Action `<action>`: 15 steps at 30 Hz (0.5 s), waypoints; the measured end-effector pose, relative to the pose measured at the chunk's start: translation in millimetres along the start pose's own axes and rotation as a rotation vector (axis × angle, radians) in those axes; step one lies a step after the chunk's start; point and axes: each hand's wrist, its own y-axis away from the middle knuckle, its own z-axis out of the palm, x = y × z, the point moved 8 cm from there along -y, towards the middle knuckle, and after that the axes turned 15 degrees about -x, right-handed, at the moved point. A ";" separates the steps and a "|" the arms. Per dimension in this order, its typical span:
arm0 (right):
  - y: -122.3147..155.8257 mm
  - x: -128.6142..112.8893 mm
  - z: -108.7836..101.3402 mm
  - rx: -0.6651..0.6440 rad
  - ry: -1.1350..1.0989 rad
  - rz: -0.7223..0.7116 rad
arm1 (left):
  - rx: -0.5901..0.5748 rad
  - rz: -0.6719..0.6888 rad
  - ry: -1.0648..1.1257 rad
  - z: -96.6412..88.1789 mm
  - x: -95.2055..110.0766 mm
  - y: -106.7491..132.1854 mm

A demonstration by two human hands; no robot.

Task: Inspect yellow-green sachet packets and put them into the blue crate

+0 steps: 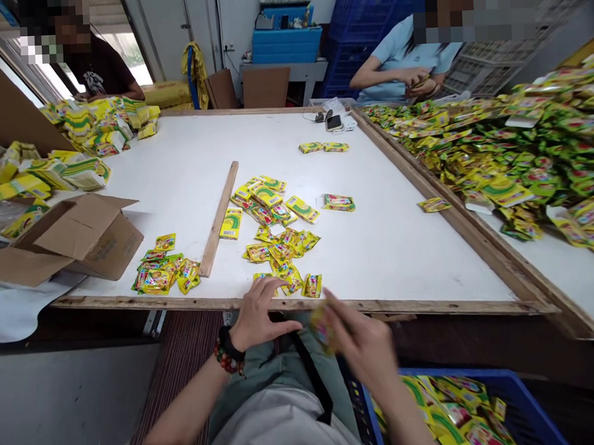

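Left hand [259,314]: fingers open, spread at worktop [177,188] edge, beside yellow sachets [284,275]
Right hand [364,351]: fingers closed on blurred sachet [326,331], above blue crate [526,396]

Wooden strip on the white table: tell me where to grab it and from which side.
Pinch the wooden strip near its lower end, coming from above on the near side with the left hand. It lies flat and narrow on the white table, so fingers can straddle its long edges. That end sits closest to the hands, clear of the sachets.

Open cardboard box [81,238], wooden slat [218,219] — a smartphone [334,122] farther off.
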 end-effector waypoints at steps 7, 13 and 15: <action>94.9 129.7 -23.8 -0.251 0.374 0.622 | 0.280 -0.389 -0.042 -48.7 -49.9 25.4; -25.9 29.7 16.0 0.147 0.210 0.151 | 0.465 -0.681 -0.294 -129.7 -95.6 56.1; -65.1 13.6 36.9 0.053 0.274 0.194 | 0.387 -0.886 -0.416 -163.8 -124.0 62.7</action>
